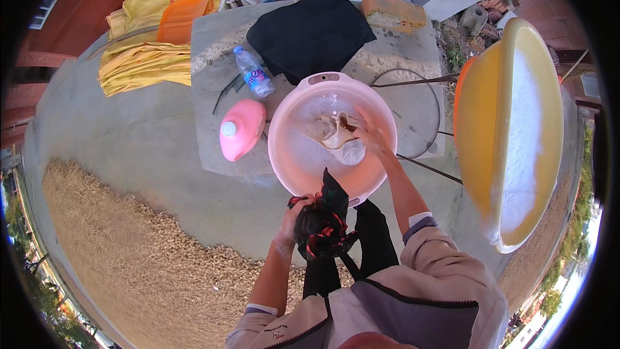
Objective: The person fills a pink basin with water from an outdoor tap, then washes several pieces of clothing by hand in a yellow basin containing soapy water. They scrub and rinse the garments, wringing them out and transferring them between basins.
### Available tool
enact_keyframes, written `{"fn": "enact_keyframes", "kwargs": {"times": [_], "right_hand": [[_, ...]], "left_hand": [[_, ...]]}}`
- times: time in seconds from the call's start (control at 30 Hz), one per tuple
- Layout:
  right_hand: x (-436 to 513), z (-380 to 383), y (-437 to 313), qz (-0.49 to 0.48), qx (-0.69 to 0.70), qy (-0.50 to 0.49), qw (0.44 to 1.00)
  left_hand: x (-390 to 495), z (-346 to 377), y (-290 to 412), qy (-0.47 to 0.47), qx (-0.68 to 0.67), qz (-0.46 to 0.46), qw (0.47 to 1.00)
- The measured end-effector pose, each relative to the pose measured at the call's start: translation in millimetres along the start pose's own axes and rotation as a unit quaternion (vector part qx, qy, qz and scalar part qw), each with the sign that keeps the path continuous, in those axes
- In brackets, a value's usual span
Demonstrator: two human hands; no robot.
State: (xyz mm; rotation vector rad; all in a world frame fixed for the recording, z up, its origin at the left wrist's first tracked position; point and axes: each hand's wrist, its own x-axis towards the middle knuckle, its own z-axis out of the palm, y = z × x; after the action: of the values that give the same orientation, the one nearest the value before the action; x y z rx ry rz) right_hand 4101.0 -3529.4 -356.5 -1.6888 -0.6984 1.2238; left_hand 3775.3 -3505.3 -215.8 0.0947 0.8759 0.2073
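Note:
A pink plastic basin (332, 198) stands before me with cloudy, sudsy water in it. My left hand (296, 215) grips a bunched black cloth with a red pattern (319, 230) at the basin's near rim; one dark corner of it points up over the rim. Inside the basin, my right hand (373, 133) touches the right side of a wet beige cloth (334, 135). Its fingers are blurred and partly in the water, so I cannot tell whether they grip the fabric. A pale, rounded bulge (352, 153) shows beside the beige cloth.
Left of the basin stand a pink detergent bottle (244, 128) and a clear plastic bottle (254, 75). Black fabric (310, 34) lies behind, near a brick (393, 12). A tilted yellow tub (484, 121) with foam is at right, by a metal hoop stand (421, 81).

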Motion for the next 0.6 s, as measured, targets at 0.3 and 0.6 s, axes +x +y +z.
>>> {"fn": "enact_keyframes", "kwargs": {"times": [0.3, 0.6], "right_hand": [[-28, 141, -2, -0.067, -0.508, 0.209, 0.833], [40, 92, 29, -0.166, -0.490, 0.233, 0.823]], "left_hand": [[8, -18, 2, -0.006, 0.007, 0.028, 1.000], [24, -31, 0, -0.028, -0.073, 0.030, 0.997]]}}
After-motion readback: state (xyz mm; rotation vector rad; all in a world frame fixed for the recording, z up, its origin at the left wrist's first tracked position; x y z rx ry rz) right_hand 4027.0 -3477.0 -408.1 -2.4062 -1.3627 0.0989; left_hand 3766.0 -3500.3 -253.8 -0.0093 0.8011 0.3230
